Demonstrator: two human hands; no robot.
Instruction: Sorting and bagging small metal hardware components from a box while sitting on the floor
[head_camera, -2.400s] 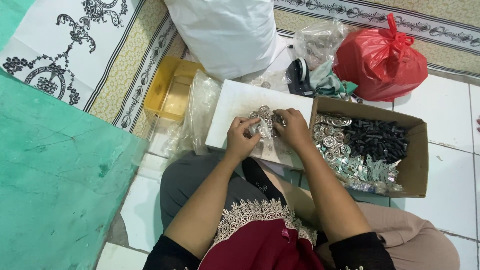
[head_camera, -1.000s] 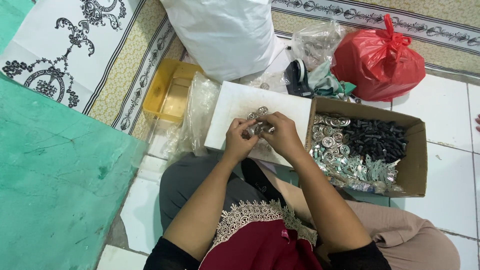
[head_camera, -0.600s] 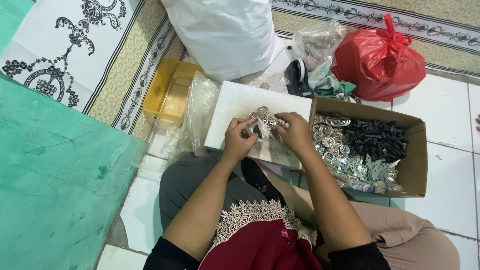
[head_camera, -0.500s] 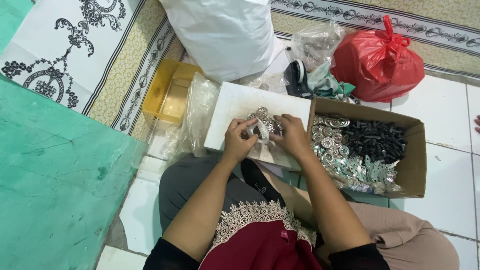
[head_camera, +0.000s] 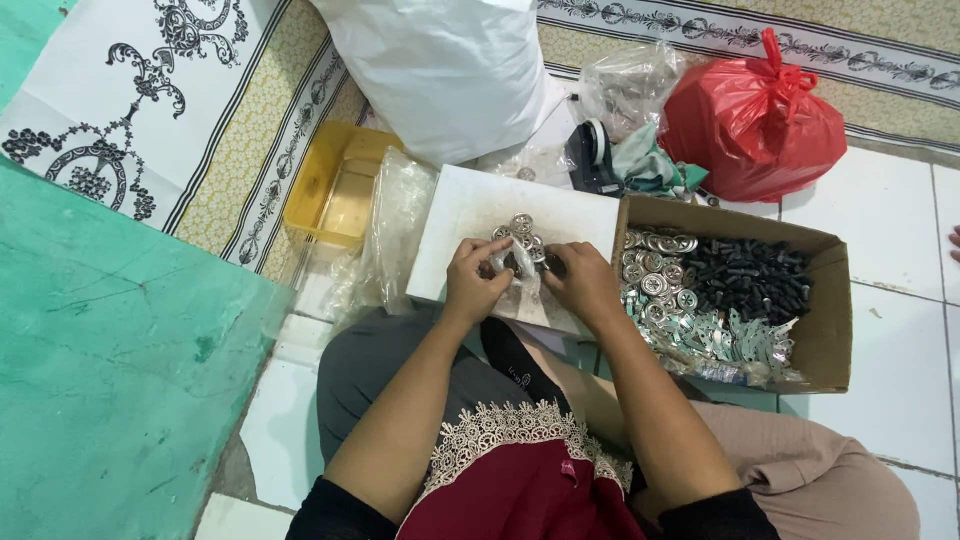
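Your left hand (head_camera: 478, 282) and your right hand (head_camera: 583, 284) meet over the near half of the white board (head_camera: 470, 210) that lies across your lap. The left fingers are pinched together on a small silver part at the near edge of the pile of round metal pieces (head_camera: 520, 236), which sits at the middle of that board. Your right fingers curl in toward the same pile, touching it, but whether they clamp anything you cannot tell from here. Just right of the board stands an open cardboard box (head_camera: 832, 300) holding more silver discs and small black parts. Beyond the board lie a large white sack (head_camera: 440, 70) and a tied red plastic bag (head_camera: 755, 120); left of it sits a yellow tray (head_camera: 335, 185).
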